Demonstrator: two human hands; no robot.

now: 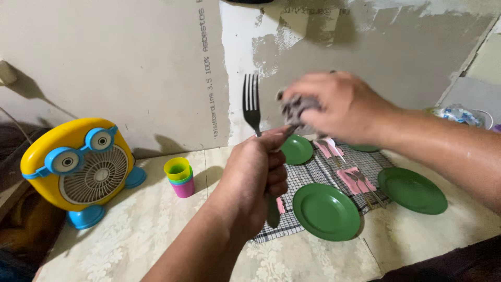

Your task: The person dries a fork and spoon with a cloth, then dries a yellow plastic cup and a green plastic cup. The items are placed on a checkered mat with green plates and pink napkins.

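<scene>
To the left of my upright silver metal fork (251, 104) sit the yellow and blue desk fan (78, 169) and the stacked coloured plastic cups (180, 176). My left hand (253, 180) is clamped round the fork's handle, tines up. Just right of the fork, my right hand (339, 107) pinches a grey crumpled cloth (293, 108) against the neck. I judge a firm handle grip and rubbing along the tines works best. Further right, below the fork, lie green round plates (326, 211).

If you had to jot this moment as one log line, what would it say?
left hand: holds fork upright | right hand: grips grey cloth beside fork | nearby: green plates, stacked cups
</scene>
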